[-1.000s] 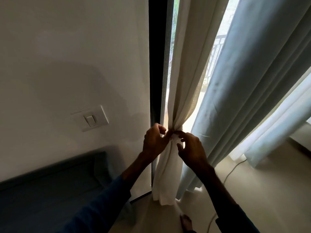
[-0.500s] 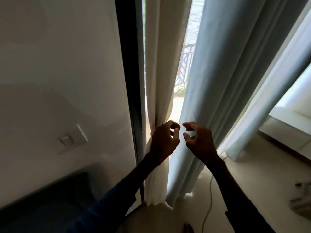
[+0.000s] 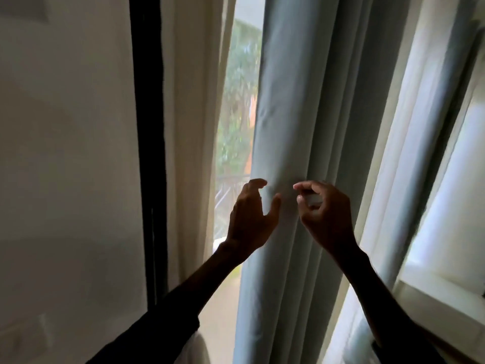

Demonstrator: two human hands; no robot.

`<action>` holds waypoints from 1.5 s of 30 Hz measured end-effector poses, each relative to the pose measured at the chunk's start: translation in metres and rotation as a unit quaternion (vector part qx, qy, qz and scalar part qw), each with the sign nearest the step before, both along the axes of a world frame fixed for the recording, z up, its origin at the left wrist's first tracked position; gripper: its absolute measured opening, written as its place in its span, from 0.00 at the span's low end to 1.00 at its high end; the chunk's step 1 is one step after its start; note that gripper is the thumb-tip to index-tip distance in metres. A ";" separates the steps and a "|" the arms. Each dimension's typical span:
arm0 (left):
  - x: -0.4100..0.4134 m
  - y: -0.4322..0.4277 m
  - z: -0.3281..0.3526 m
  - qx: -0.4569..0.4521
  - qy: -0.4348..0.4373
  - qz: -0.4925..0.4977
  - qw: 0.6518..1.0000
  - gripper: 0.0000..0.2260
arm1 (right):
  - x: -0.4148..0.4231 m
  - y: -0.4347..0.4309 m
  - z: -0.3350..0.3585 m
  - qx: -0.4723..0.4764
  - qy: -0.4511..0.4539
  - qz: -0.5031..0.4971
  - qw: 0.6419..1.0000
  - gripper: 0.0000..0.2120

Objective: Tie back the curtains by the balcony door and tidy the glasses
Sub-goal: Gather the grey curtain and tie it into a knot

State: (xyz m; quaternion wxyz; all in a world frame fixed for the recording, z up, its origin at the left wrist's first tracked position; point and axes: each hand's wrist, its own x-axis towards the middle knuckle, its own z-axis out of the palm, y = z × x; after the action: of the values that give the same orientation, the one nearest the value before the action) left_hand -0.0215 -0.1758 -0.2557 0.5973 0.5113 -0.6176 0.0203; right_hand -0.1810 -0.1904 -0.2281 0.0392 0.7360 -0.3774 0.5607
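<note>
Both hands are reaching for the grey curtain [image 3: 301, 114] just right of the dark door frame [image 3: 148, 127] — the left hand [image 3: 249, 216] spread, the right hand [image 3: 325, 214] curled, neither gripping — so gathering too few folds risks heavy pleats slipping loose.

Between the cream curtain [image 3: 194, 127] and the grey-blue curtain [image 3: 301, 114] you have an open gap. The black door frame [image 3: 149, 153] blocks your left side, grey-blue folds your right.
</note>
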 end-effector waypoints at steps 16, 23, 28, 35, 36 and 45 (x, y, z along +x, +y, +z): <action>-0.087 -0.080 0.288 -0.231 -0.084 0.118 0.962 0.33 | -0.074 -0.105 0.245 -0.080 -0.023 0.089 0.993 0.30; -0.092 -0.095 0.381 -0.254 -0.095 0.211 0.939 0.32 | -0.055 -0.139 0.358 -0.053 -0.006 0.120 0.991 0.26; -0.087 -0.102 0.424 -0.176 -0.136 0.284 0.933 0.38 | -0.037 -0.156 0.402 -0.121 -0.037 0.098 0.987 0.23; -0.066 -0.111 0.471 -0.180 -0.164 0.348 0.905 0.26 | -0.001 -0.175 0.445 -0.161 -0.108 0.095 0.976 0.20; -0.063 -0.112 0.475 -0.186 -0.159 0.346 0.906 0.23 | 0.004 -0.177 0.449 -0.159 -0.104 0.086 0.978 0.19; -0.085 -0.148 0.489 -0.199 -0.178 0.324 0.908 0.08 | -0.058 -0.268 0.469 -0.152 -0.137 0.023 0.979 0.21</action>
State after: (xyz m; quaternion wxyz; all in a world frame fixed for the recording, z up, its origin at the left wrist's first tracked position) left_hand -0.1063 -0.3241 0.2336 0.5276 0.5415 -0.4970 0.4260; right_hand -0.2389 -0.4586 0.2404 0.0861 0.6460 -0.2723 0.7079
